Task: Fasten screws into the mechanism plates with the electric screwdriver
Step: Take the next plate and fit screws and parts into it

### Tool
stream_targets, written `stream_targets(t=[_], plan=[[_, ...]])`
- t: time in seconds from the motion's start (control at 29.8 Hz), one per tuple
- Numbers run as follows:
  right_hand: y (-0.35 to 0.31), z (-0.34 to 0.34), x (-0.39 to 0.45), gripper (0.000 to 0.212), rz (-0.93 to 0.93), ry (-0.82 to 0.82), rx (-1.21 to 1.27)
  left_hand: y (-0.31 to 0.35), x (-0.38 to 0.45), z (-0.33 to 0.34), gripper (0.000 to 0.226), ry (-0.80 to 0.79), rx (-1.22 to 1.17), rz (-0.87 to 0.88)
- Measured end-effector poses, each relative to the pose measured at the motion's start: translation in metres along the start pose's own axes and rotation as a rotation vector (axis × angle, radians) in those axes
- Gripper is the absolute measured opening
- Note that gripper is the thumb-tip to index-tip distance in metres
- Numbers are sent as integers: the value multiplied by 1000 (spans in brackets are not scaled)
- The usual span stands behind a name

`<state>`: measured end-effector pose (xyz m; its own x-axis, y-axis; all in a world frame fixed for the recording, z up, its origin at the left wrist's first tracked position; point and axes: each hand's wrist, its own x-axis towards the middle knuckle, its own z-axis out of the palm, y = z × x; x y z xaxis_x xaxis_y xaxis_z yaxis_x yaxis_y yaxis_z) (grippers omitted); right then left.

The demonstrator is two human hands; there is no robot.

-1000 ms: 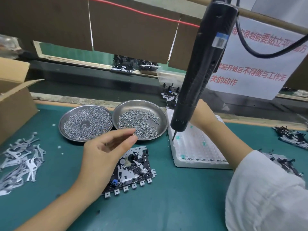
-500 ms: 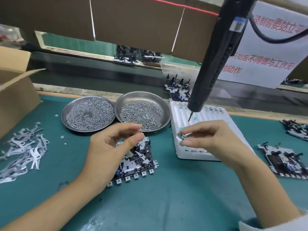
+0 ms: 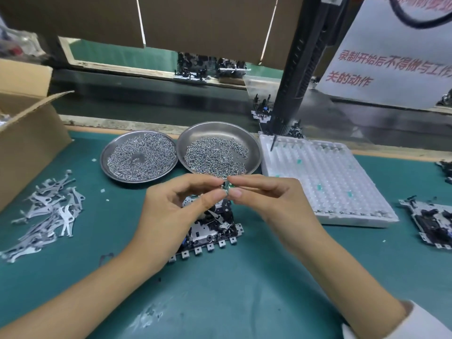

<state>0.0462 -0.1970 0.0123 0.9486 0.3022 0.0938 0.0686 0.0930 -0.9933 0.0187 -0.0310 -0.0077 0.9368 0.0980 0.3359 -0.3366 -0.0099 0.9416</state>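
Note:
A mechanism plate (image 3: pixel 212 231) lies on the green mat, partly hidden under my hands. My left hand (image 3: pixel 178 211) pinches a small screw between thumb and forefinger just above the plate. My right hand (image 3: pixel 264 199) pinches a tiny green part, and the fingertips of both hands meet over the plate. The black electric screwdriver (image 3: pixel 298 77) hangs free from above, its bit pointing down at the back left corner of the white tray (image 3: pixel 342 192). Two steel dishes hold screws: the left dish (image 3: pixel 107 152) and the right dish (image 3: pixel 254 148).
A pile of flat metal levers (image 3: pixel 46 211) lies at the left, beside an open cardboard box (image 3: pixel 27 133). Another mechanism plate (image 3: pixel 430 221) sits at the right edge. More mechanisms (image 3: pixel 210 67) stand on the conveyor behind. A white sign with red text (image 3: pixel 391 57) hangs at the back right.
My right hand came away from the white tray with a small part and moved left to meet my left hand above the plate. The screwdriver hangs farther right in view.

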Motion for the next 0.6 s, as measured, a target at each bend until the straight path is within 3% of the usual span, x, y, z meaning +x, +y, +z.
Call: stream_targets(t=[0.4,0.6], plan=[[5,0,-1,24,-36,-28,2,0,4,-1,16,-68,75,54],[4,1,-2,19,-73,-69,-111,1,7,-12,29,-79,252,121]])
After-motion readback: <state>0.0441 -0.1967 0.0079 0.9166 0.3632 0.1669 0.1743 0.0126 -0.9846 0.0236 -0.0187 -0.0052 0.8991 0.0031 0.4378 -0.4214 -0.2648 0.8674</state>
